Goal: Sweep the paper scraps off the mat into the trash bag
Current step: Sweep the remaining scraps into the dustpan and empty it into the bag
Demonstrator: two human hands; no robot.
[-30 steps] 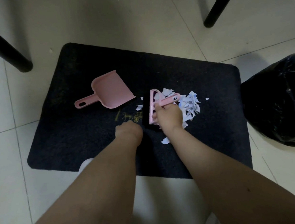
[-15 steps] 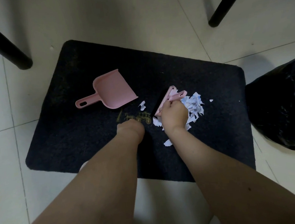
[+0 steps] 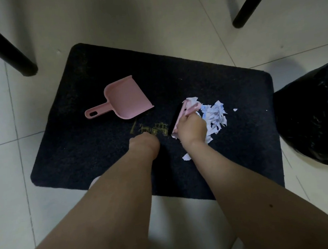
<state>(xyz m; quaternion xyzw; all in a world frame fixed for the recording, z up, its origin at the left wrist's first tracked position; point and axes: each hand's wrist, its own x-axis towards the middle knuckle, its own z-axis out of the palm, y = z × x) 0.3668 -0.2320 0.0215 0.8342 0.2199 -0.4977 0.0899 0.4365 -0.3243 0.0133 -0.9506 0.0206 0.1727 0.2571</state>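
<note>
- Head view: my right hand [image 3: 192, 130] grips the pink brush [image 3: 182, 116], long axis running away from me, bristles facing left.
- Paper scraps [image 3: 213, 116] are heaped just right of the brush on the mat [image 3: 82, 150]; one stray [image 3: 186, 157] sits by my wrist.
- Left hand [image 3: 144, 145] rests curled on the mat, holding nothing; it's the nearer one to the dustpan [image 3: 125, 100], mouth facing right.
- Trash bag [image 3: 313, 116] stands off the right edge; open mat between.

Matt fuzzy mat [image 3: 204, 78], smooth plastic dustpan [image 3: 127, 99], glossy trash bag [image 3: 313, 112].
</note>
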